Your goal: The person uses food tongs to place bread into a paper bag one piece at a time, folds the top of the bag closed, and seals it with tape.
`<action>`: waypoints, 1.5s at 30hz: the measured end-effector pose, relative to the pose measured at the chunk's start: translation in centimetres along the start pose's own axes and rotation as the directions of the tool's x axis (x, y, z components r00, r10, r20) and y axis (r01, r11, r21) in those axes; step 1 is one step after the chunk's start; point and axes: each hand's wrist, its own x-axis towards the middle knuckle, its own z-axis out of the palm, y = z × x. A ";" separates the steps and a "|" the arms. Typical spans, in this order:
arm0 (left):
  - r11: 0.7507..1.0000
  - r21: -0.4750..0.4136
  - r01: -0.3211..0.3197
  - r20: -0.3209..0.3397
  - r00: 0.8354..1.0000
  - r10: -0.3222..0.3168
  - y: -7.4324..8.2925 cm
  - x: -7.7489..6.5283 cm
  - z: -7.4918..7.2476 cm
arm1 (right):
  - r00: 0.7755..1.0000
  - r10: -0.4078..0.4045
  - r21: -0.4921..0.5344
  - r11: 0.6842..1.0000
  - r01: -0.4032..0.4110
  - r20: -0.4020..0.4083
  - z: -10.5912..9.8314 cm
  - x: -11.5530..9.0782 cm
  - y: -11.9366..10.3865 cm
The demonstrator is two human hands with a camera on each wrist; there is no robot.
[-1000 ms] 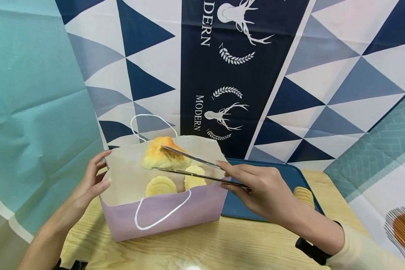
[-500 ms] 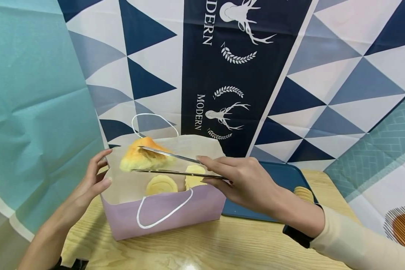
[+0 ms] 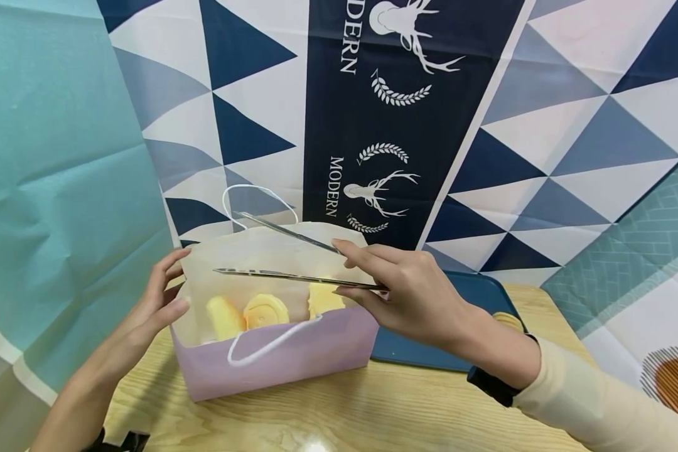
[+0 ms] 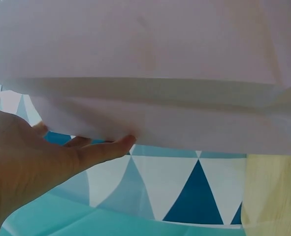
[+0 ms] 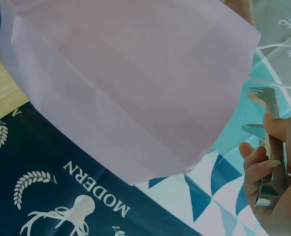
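Observation:
My right hand (image 3: 424, 295) holds metal tongs (image 3: 296, 278) over the lilac paper gift bag (image 3: 277, 361). The tongs' arms are spread apart with nothing between them. Inside the bag, a yellow-orange piece of bread (image 3: 223, 317) lies at the left, beside a round yellow pastry (image 3: 267, 312). Another yellow pastry (image 3: 323, 298) is at the right, and the bag's front wall hides their lower parts. My left hand (image 3: 149, 314) touches the bag's left side near its rim. In the left wrist view its thumb (image 4: 106, 151) lies against the paper, fingers loosely bent.
A blue tray (image 3: 469, 282) lies right of the bag on the wooden table (image 3: 429, 408). Round, stacked biscuits (image 3: 508, 321) sit at its right, partly hidden by my right forearm. White cord handles (image 3: 260, 187) stand up from the bag. A patterned cloth (image 3: 361, 113) hangs behind.
The tongs carried the bread leftward over the bag, then let it go; it now lies inside at the left. The tongs' arms have spread apart. My left hand has stayed almost still.

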 end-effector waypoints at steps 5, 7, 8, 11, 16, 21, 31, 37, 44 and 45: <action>1.000 0.005 0.008 -0.006 1.000 -0.008 0.0 0.1 0.1 | 0.999 0.023 -0.034 0.999 -0.024 -0.034 -0.9 -0.7 0.3; 1.000 0.004 -0.001 -0.006 1.000 0.001 0.0 0.1 0.1 | 0.998 0.044 -0.056 0.997 -0.046 -0.039 -1.4 -1.1 0.4; 1.000 0.004 -0.003 -0.006 1.000 0.003 0.0 0.2 0.1 | 0.998 0.058 -0.072 0.996 -0.061 -0.039 -1.7 -1.4 0.5; 1.000 0.006 -0.004 -0.010 1.000 0.004 0.0 0.2 0.1 | 0.994 0.090 -0.102 0.990 -0.095 -0.055 -2.7 -2.1 0.9; 1.000 0.016 0.003 -0.008 1.000 -0.003 -0.1 0.2 0.0 | 0.989 0.080 -0.149 0.984 -0.099 -0.124 -4.3 -3.6 2.1; 1.000 0.010 0.009 -0.005 1.000 -0.009 -0.2 0.1 0.0 | 0.979 0.148 -0.201 0.964 -0.175 -0.140 -5.7 -5.2 2.9; 1.000 -0.001 0.011 -0.005 1.000 -0.011 -0.3 0.1 0.1 | 0.933 0.326 -0.296 0.886 -0.357 -0.152 -7.8 -8.4 4.3; 1.000 -0.005 0.011 -0.004 1.000 -0.012 -0.4 0.2 0.1 | 0.890 0.429 -0.343 0.822 -0.455 -0.152 -8.6 -10.8 5.5; 1.000 -0.002 0.024 -0.007 1.000 -0.024 -0.6 0.1 0.1 | 0.804 0.586 -0.371 0.727 -0.578 -0.106 -9.2 -12.9 7.5; 1.000 -0.003 0.024 -0.007 1.000 -0.024 -0.6 0.0 0.1 | 0.786 0.612 -0.374 0.710 -0.596 -0.089 -9.3 -13.3 7.8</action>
